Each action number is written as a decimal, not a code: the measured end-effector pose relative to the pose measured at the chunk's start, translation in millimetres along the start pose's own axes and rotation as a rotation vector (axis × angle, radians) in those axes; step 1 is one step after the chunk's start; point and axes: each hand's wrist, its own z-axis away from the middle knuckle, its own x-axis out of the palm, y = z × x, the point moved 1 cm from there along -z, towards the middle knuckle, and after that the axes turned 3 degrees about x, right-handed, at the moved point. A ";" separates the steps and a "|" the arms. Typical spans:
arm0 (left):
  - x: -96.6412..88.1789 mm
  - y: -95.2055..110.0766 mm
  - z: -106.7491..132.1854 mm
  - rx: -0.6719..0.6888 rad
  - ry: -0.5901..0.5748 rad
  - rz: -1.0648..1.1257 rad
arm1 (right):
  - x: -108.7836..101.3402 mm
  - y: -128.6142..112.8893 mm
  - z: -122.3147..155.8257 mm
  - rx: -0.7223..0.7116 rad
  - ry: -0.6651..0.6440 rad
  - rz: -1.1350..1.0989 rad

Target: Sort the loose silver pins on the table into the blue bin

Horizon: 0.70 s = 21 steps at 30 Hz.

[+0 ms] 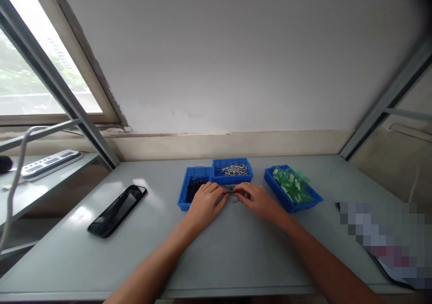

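Note:
My left hand [206, 203] and my right hand [255, 198] meet fingertip to fingertip above the table, just in front of the blue bins. Both are closed in a pinch around something small and thin, dark or metallic, too small to name. A few small metal pieces [235, 200] show at and below the fingertips. Behind the left hand stands a blue bin [182, 200] of small black parts [194, 188]. Just beyond the fingers is a second blue bin [232, 179] with many thin silvery metal pins [236, 169].
Right of my right hand sits a blue bin [293, 207] of green plastic packets [293, 186]. A black phone [117, 212] lies on the grey table [148, 250] at left. A power strip [51, 163] rests on the left shelf. A blurred-out flat item [381, 241] lies at right.

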 end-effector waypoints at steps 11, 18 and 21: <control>0.6 0.6 -0.2 0.019 -0.018 0.009 | -1.6 -1.3 4.8 -0.117 0.032 0.109; 0.2 3.9 -0.6 0.062 -0.036 0.021 | -2.7 -10.0 7.7 -0.211 0.077 0.071; 0.4 4.5 -0.6 0.082 -0.028 0.032 | -2.4 -12.4 8.3 -0.230 0.079 0.074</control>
